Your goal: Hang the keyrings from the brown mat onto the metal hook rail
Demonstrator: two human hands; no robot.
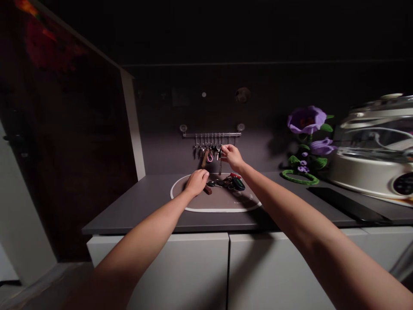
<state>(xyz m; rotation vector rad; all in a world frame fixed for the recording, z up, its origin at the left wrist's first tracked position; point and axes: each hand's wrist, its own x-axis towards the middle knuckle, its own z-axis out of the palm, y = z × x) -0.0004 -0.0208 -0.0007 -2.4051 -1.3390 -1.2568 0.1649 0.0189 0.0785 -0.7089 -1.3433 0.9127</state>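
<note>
some keys (pixel 220 167) dangle just below the rack (pixel 211 135), pinched in the right hand (pixel 231 156), its thumb and fingertip closed on them beside a row of hanging keyrings (pixel 206 152). the left hand (pixel 197 182) is low over the mat (pixel 174 189), fingers curled down, next to a brown tag (pixel 208 190); it is too dark to tell whether it grips the tag. a dark fob (pixel 238 184) lies on the mat, which lies on the worktop (pixel 135 215). purple flowers (pixel 306 120) stand to the right.
</note>
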